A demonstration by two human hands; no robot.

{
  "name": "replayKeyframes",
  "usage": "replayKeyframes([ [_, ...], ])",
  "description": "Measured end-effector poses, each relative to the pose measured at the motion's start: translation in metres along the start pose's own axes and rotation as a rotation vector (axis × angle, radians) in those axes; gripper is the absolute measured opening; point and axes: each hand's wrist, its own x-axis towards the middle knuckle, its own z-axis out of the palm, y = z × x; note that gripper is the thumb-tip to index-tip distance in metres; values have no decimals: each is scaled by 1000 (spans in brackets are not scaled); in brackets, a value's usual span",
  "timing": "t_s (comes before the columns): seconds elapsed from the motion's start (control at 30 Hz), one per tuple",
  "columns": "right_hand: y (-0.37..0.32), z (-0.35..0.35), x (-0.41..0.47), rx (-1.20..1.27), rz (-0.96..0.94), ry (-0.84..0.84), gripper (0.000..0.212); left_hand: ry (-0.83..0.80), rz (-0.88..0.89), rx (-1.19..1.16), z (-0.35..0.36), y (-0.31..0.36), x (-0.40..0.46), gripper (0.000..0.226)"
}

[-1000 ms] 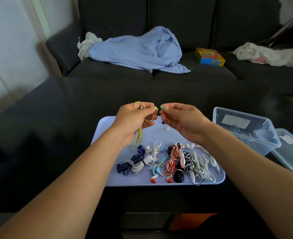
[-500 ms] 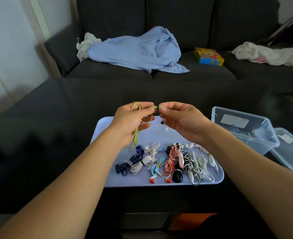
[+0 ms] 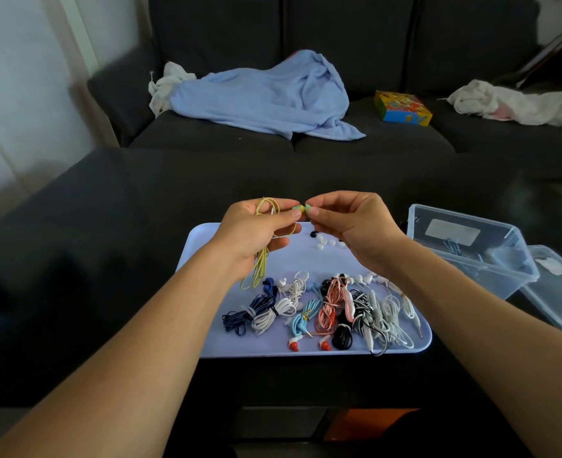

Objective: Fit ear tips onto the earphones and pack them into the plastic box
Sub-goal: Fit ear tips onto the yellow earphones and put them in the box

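Tray front: bundled earphones (image 3: 326, 309) in navy, white, blue, pink and black lie in a row on the pale tray (image 3: 207, 239).
Tray back: loose ear tips (image 3: 326, 241), white and black, sit beneath the hands.
Left hand (image 3: 253, 233): grip clamped on the yellow earphone (image 3: 262, 259), its cord hanging to the tray.
Right hand (image 3: 349, 223): fingertips pinched on a green ear tip (image 3: 298, 210), touching the earbud.
Right side: clear plastic box (image 3: 468, 249) on the tabletop, its lid (image 3: 560, 289) beside it.
Far: sofa (image 3: 388, 44) with a blue blanket (image 3: 266, 100).
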Motion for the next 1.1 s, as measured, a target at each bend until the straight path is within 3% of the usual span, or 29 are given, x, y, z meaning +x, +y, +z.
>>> replayKeyframes([
  [0.23, -4, -3, -2, -132, -124, -56, 10, -60, -6, 85, -5, 3, 0, 14],
  [0.77, -4, -14, 0, -98, -64, -272, 20, -223, 53, 285, -20, 8, -6, 14],
  [1.1, -4, -12, -3, 16, -106, -333, 21, -329, -28, 127, -22, 7, -7, 14],
])
